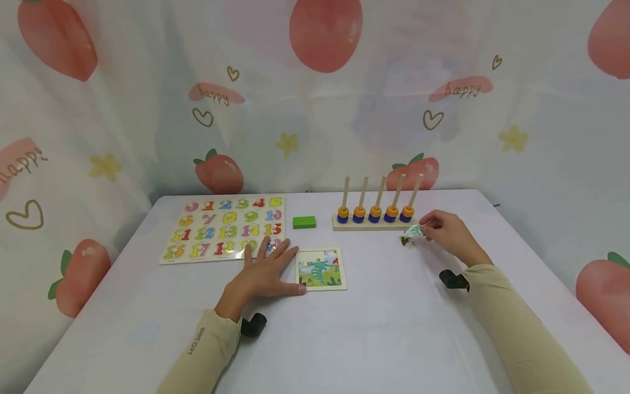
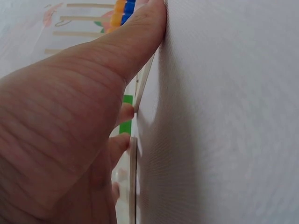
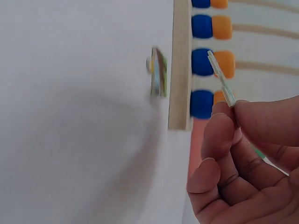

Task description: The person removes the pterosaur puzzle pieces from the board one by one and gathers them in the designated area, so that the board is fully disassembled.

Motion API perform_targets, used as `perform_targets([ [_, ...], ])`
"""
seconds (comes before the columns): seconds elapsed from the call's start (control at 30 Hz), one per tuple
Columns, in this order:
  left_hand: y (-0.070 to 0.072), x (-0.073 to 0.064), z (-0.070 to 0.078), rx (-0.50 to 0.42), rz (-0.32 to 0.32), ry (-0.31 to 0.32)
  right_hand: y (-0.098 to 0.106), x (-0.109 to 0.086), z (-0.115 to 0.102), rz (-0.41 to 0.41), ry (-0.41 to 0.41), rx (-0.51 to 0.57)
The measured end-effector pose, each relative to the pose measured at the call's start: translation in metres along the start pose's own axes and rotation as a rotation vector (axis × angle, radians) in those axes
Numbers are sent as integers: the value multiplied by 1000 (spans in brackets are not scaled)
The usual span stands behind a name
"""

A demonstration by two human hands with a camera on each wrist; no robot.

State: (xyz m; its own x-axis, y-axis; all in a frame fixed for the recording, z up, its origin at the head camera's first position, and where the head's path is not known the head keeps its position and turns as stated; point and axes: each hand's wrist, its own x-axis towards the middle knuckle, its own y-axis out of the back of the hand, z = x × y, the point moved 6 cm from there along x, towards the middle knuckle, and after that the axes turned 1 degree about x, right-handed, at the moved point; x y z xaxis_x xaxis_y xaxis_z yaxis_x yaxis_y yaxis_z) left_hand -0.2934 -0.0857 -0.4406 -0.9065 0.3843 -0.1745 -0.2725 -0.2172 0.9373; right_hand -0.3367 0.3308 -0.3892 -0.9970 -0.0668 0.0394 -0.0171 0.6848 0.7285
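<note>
My left hand [image 1: 263,276] spreads its fingers at the left side of a small framed dinosaur puzzle [image 1: 321,269]. Its thumb lies at the puzzle's lower left corner and the index fingertip at the upper left one. The other fingers reach over the lower right corner of a number board [image 1: 231,227]. Between thumb and index finger, my right hand [image 1: 450,235] pinches a thin, flat puzzle piece [image 3: 223,79] above the table, seen edge-on in the right wrist view. Below it lie more small puzzle pieces [image 1: 406,242], close in front of a bead rack [image 1: 374,225].
The rack has upright wooden pegs [image 1: 381,191], each with orange and blue beads [image 1: 359,214] at its foot. A green block [image 1: 303,222] lies between the number board and the rack. Behind the white table [image 1: 369,345] hangs a fruit-printed curtain [image 1: 325,120].
</note>
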Motion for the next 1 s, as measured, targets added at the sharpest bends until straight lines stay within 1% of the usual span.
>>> perform_targets([
  [0.2, 2, 0, 1, 4, 2, 2, 11, 2, 23, -25, -31, -11],
  [0.4, 0, 0, 0, 4, -3, 1, 12, 5, 38, -81, -33, -25],
  [0.47, 0, 1, 0, 3, -4, 2, 11, 5, 41, -94, -50, -47],
  [0.6, 0, 1, -1, 2, 1, 5, 8, 8, 42, -108, -107, -122],
  [0.67, -1, 1, -1, 2, 0, 6, 6, 9, 41, -114, -122, -161],
  [0.87, -1, 1, -1, 5, 8, 1, 2, 11, 37, -136, -100, -236],
  [1.0, 0, 1, 0, 1, 9, -3, 3, 10, 38, -138, -104, -250],
])
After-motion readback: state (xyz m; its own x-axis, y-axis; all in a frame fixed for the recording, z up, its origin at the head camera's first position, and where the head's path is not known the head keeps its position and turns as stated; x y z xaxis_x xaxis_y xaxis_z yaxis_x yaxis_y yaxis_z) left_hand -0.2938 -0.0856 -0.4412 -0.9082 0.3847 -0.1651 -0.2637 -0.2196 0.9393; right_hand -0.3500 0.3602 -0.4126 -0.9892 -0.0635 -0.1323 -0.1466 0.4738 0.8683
